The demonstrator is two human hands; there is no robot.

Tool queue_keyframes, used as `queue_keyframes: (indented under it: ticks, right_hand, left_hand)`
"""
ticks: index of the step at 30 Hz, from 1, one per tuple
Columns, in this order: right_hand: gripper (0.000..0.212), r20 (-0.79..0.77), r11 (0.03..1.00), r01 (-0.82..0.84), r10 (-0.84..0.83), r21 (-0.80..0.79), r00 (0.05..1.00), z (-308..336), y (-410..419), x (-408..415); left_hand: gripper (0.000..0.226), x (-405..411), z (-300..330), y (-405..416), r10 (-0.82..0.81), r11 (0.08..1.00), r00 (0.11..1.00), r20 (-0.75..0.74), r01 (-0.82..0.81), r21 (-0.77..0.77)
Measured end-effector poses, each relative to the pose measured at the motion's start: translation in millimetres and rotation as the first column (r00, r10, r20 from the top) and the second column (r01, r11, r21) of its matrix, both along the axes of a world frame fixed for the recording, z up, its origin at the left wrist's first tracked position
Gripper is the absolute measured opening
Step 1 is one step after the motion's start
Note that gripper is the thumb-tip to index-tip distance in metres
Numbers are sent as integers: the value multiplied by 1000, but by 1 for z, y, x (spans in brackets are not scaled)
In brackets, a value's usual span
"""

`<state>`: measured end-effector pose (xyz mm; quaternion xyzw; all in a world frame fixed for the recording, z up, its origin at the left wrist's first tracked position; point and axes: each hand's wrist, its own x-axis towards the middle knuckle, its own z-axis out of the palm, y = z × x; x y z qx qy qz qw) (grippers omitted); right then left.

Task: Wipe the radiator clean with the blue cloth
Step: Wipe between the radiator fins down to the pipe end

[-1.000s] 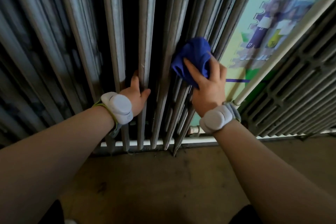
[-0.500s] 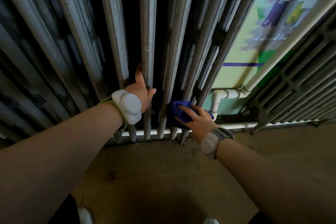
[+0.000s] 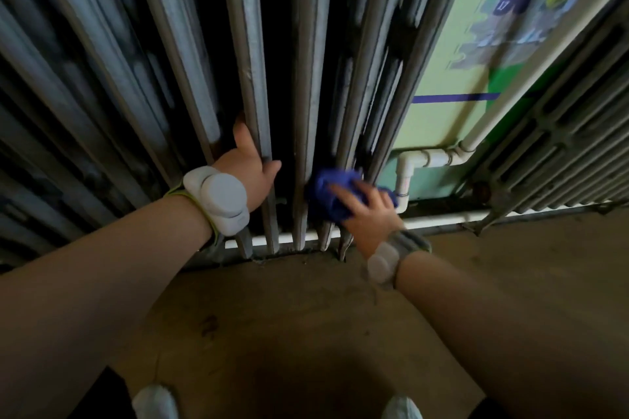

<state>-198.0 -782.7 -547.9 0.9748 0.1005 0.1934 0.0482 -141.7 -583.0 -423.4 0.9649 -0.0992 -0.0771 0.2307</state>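
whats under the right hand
The blue cloth, bunched and pressed by the right hand against the radiator fins near their feet. The fin surface beneath the cloth is covered, so its state cannot be seen.

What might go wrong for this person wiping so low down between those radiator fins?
1. The right hand presses the blue cloth near the foot of the radiator; the cloth may snag in the narrow gaps between fins.
2. The left hand grips a fin, with fingers in a gap, so they might get scraped or pinched.
3. The white pipe sits close to the cloth; a hard stroke may knock it.
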Motion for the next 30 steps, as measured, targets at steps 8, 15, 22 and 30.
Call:
queue_keyframes:
  ticks: [8, 15, 22, 30]
  right_hand:
    - [65, -17, 997, -78, 78, -7, 997, -14, -5, 5]
    - [41, 412, 980, -90, 9, 177, 911, 8, -3, 12]
    - [44, -188, 980, -135, 106, -148, 977, -71, -6, 1]
    - [42, 170, 984, -168, 155, 63, 973, -40, -5, 12]
  left_hand:
    - [76, 7, -17, 12, -53, 995, 996, -76, 60, 85]
    - [73, 7, -33, 9, -69, 987, 989, -130, 87, 137]
    - [77, 12, -35, -8, 12, 980, 985, -173, 23, 197]
    - [69, 17, -45, -4, 1, 975, 988, -153, 33, 221]
